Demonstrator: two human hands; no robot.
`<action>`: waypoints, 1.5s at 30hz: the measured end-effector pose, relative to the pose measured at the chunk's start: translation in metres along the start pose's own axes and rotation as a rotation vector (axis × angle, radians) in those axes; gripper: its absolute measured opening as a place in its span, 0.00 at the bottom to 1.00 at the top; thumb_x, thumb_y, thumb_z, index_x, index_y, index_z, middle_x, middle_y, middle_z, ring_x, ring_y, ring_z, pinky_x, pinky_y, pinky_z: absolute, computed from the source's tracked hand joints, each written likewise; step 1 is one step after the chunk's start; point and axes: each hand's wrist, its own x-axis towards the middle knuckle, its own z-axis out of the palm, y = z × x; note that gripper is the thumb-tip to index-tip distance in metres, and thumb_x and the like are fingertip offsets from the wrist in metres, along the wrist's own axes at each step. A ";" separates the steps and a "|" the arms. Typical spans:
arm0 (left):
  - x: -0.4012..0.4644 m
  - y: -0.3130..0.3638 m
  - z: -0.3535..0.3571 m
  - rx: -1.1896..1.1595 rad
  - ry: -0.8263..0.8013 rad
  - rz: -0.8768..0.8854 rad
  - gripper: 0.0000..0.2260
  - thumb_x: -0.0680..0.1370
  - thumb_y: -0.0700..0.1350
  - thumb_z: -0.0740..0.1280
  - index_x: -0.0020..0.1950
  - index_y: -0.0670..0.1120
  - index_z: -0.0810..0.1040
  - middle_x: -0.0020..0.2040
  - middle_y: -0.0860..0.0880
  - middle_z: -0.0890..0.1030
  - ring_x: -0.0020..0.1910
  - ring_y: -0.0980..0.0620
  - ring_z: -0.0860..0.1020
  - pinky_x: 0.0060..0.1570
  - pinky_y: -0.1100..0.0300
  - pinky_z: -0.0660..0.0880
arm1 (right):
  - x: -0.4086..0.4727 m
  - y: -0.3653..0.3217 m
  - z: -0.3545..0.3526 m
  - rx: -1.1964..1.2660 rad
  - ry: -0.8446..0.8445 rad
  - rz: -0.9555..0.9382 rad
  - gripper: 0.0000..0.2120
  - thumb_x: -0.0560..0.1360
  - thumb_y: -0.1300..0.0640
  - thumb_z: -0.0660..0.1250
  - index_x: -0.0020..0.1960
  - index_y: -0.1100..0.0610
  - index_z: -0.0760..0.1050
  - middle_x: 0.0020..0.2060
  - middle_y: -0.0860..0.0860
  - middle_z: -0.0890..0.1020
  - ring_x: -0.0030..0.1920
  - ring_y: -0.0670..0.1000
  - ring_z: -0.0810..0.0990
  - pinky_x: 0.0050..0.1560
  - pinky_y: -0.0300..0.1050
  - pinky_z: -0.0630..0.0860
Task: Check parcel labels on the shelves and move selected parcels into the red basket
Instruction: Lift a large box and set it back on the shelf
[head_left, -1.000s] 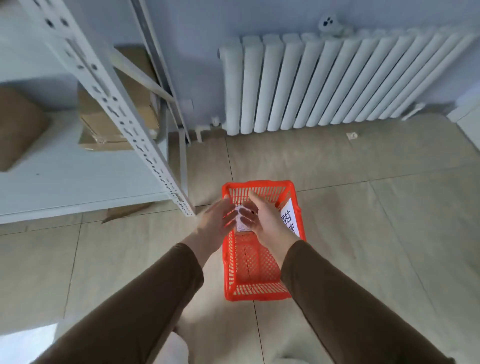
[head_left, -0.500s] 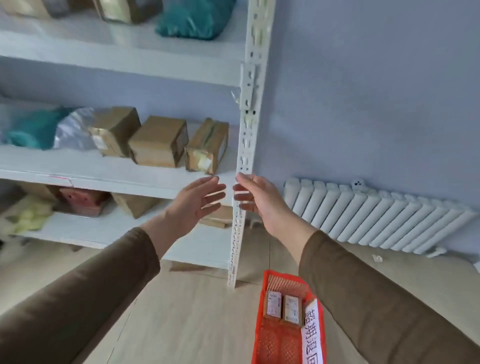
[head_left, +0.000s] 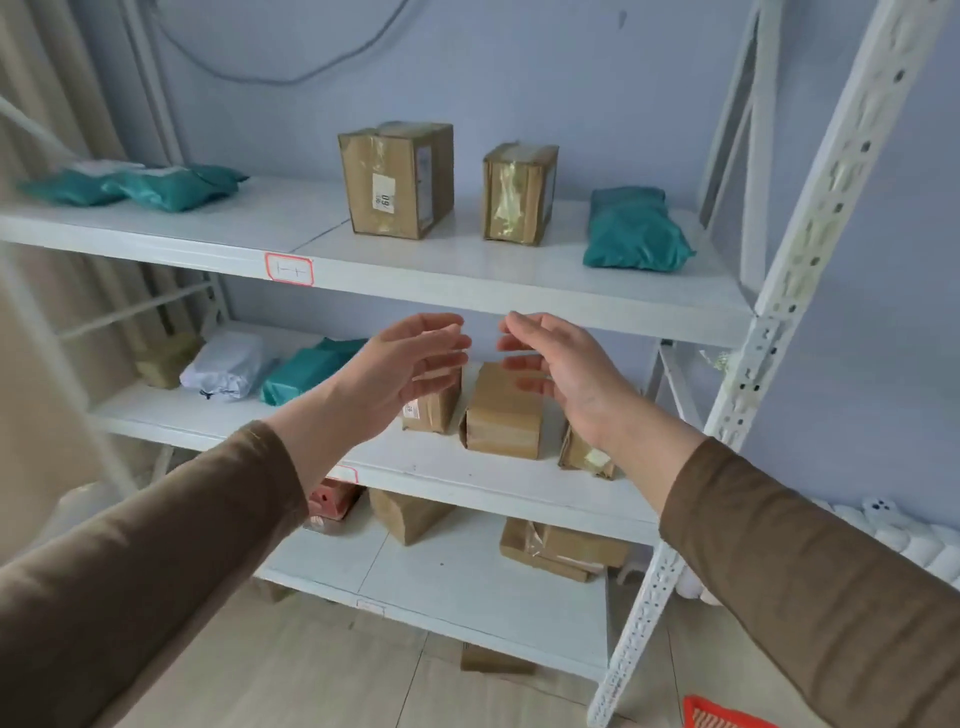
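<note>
Cardboard box (head_left: 503, 413) on the middle shelf (head_left: 467, 467) sits between the empty, open-fingered left hand (head_left: 410, 364) and right hand (head_left: 561, 369); best grip both sides evenly.

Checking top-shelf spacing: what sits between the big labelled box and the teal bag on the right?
In the head view, one smaller taped cardboard box stands upright between the labelled box and the teal bag, apart from both.

White radiator (head_left: 904, 540) stands against blue wall (head_left: 571, 67).

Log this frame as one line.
left hand open, empty | right hand open, empty | both raised before middle-shelf boxes | basket on floor
</note>
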 end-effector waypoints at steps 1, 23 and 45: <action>0.004 0.009 -0.016 0.005 0.003 0.018 0.14 0.83 0.44 0.67 0.68 0.44 0.78 0.60 0.45 0.83 0.62 0.45 0.81 0.67 0.48 0.76 | 0.008 -0.007 0.013 -0.015 -0.010 -0.015 0.21 0.81 0.45 0.68 0.63 0.61 0.79 0.53 0.52 0.85 0.53 0.53 0.84 0.55 0.50 0.80; 0.203 0.134 -0.216 0.146 0.027 0.315 0.31 0.75 0.53 0.74 0.77 0.53 0.70 0.78 0.53 0.69 0.77 0.57 0.66 0.80 0.53 0.56 | 0.271 -0.102 0.124 -0.089 0.101 -0.236 0.24 0.80 0.38 0.64 0.71 0.49 0.73 0.66 0.44 0.77 0.68 0.48 0.73 0.71 0.51 0.70; 0.398 0.138 -0.268 -0.017 -0.312 0.030 0.21 0.74 0.59 0.69 0.61 0.48 0.83 0.55 0.49 0.85 0.58 0.46 0.82 0.59 0.54 0.77 | 0.425 -0.088 0.179 0.174 0.490 0.060 0.51 0.49 0.24 0.77 0.69 0.41 0.77 0.70 0.47 0.79 0.72 0.52 0.75 0.76 0.58 0.64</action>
